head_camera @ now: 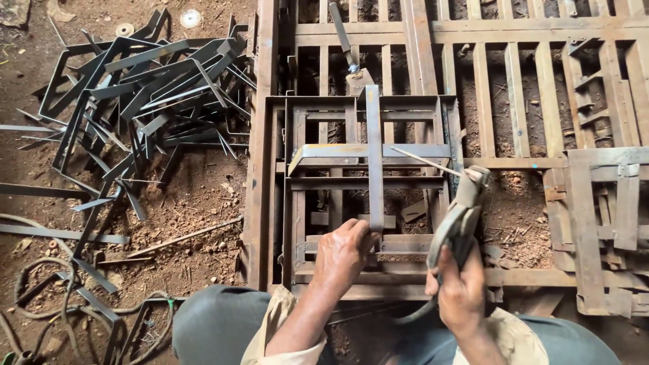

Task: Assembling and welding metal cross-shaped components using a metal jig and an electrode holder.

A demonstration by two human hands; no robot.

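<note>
Head view: welding work on a steel frame.
Left hand grips the upright flat bar at its lower end, over the square frame; right hand is closed around the electrode holder. Bar judged stiff, heavy, sharp-edged.

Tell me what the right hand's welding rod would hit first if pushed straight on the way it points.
Probably the upright flat bar: the rod in the right hand points left toward it, though depth is unclear.
</note>
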